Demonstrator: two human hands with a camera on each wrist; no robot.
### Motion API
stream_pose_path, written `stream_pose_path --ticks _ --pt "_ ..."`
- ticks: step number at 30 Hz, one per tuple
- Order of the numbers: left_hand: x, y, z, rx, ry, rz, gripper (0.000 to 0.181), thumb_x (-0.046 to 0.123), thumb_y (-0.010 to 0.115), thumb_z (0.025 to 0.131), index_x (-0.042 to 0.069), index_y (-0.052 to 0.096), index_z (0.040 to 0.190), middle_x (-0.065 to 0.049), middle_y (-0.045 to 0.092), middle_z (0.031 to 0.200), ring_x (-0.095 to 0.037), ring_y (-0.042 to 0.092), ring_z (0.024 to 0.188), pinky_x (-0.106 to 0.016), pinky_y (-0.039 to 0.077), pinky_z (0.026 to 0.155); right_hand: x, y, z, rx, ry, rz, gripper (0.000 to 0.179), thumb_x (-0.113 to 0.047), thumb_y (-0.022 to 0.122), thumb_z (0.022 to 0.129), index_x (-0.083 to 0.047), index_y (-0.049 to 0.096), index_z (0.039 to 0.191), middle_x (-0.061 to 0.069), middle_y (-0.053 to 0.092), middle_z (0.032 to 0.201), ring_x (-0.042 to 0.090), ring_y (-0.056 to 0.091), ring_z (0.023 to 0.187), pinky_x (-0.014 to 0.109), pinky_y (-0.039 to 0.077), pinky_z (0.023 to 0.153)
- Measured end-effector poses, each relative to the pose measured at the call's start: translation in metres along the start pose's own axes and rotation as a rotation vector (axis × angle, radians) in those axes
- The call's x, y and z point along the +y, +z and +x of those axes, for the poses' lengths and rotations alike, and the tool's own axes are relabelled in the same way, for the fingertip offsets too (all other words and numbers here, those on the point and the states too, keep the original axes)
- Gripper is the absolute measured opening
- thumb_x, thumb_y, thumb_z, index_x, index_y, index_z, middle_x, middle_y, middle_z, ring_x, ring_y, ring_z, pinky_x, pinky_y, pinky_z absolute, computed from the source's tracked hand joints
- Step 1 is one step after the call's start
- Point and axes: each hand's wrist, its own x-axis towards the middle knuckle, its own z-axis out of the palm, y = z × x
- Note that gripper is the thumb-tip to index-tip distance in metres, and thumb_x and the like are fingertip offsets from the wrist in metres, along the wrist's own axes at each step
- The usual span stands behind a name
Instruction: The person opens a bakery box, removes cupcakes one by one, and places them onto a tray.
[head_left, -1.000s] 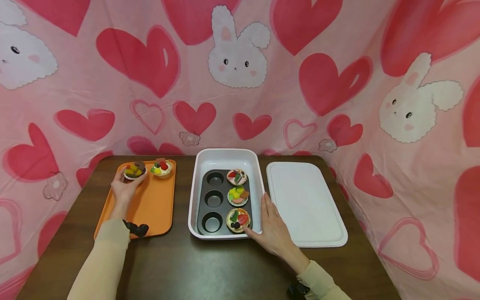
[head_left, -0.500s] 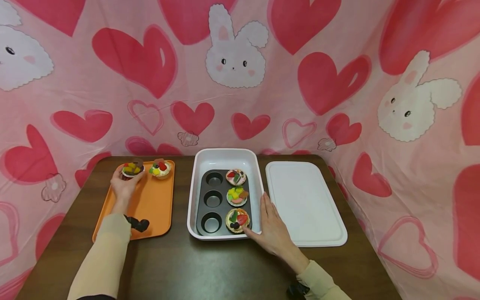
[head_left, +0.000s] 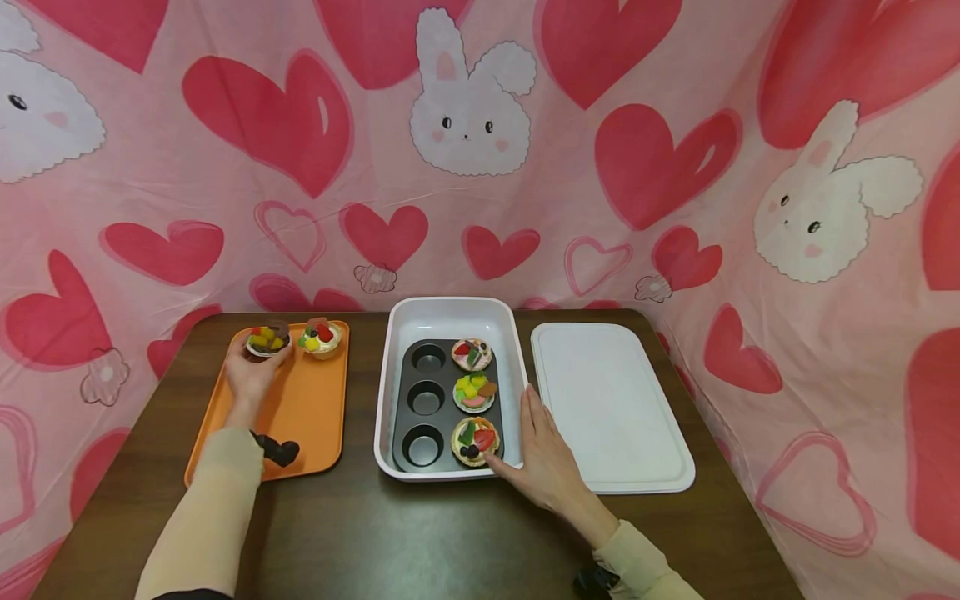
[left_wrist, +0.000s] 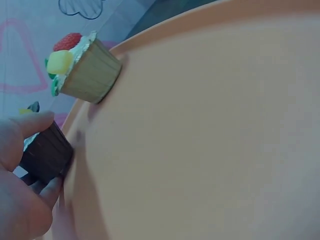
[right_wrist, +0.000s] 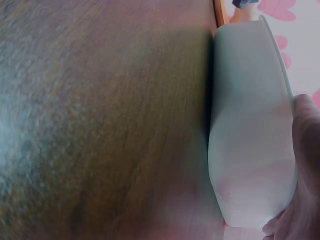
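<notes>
On the far left of the orange tray point(head_left: 307, 425), my left hand point(head_left: 249, 377) grips a dark-cased fruit tart point(head_left: 267, 337), thumb and fingers around its side. In the left wrist view the dark tart point(left_wrist: 47, 152) sits low at the tray surface. A pale-cased fruit tart point(head_left: 320, 337) stands just right of it. My right hand point(head_left: 546, 462) rests along the right side of a white box point(head_left: 386, 392), fingers straight, thumb over the front rim near the corner. Inside the box lies a dark muffin tin point(head_left: 451, 417); its right column holds three fruit tarts point(head_left: 474, 392).
A white lid point(head_left: 615, 408) lies flat to the right of the box, beside my right hand. The muffin tin's left column shows three bare cups point(head_left: 423, 444). Brown table point(head_left: 420, 542) surface extends in front, and a pink heart-patterned cloth point(head_left: 465, 200) hangs behind.
</notes>
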Motion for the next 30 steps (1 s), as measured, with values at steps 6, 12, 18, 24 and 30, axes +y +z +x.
stream_pose_path --ticks 6,12,18,24,30 --pt "-0.011 -0.003 -0.005 0.071 0.219 0.437 0.076 0.026 0.081 0.100 0.002 0.047 0.163 -0.025 0.056 0.162 -0.041 0.050 0.153 -0.052 0.037 0.134 0.001 0.001 0.000 0.001 -0.002 0.004 0.124 -0.073 0.068 0.091 0.000 0.014 0.175 0.020 0.013 0.185 0.047 0.031 0.167 0.064 0.044 0.126" --pt "-0.015 -0.005 -0.008 0.145 0.249 0.586 0.077 0.042 0.079 0.100 0.004 0.051 0.160 -0.028 0.058 0.158 -0.050 0.050 0.149 -0.062 0.035 0.130 0.002 0.002 -0.001 0.008 -0.004 0.002 0.124 -0.073 0.069 0.091 0.001 0.015 0.175 0.020 0.013 0.185 0.047 0.032 0.166 0.064 0.044 0.125" --pt "-0.015 -0.013 -0.006 0.077 0.273 0.818 0.094 0.055 0.066 0.102 -0.009 0.035 0.163 -0.038 0.038 0.163 -0.055 0.034 0.156 -0.067 0.029 0.134 0.002 0.002 -0.001 0.008 -0.001 0.005 0.124 -0.073 0.069 0.091 0.000 0.015 0.175 0.020 0.013 0.185 0.046 0.031 0.167 0.064 0.044 0.126" --pt "-0.009 -0.023 -0.002 -0.044 0.329 1.045 0.106 0.064 0.051 0.105 -0.020 0.020 0.163 -0.047 0.010 0.173 -0.060 0.000 0.167 -0.067 -0.002 0.139 0.002 0.002 -0.001 0.009 0.004 0.002 0.124 -0.073 0.069 0.091 0.000 0.015 0.175 0.020 0.013 0.185 0.046 0.031 0.167 0.064 0.044 0.126" --pt "-0.007 -0.025 -0.005 -0.068 0.364 1.122 0.112 0.069 0.047 0.105 -0.022 0.016 0.163 -0.048 -0.002 0.174 -0.062 -0.005 0.166 -0.073 -0.003 0.137 0.002 0.002 0.000 0.014 0.000 0.005 0.123 -0.073 0.069 0.091 0.001 0.015 0.175 0.020 0.013 0.185 0.046 0.032 0.166 0.064 0.044 0.126"
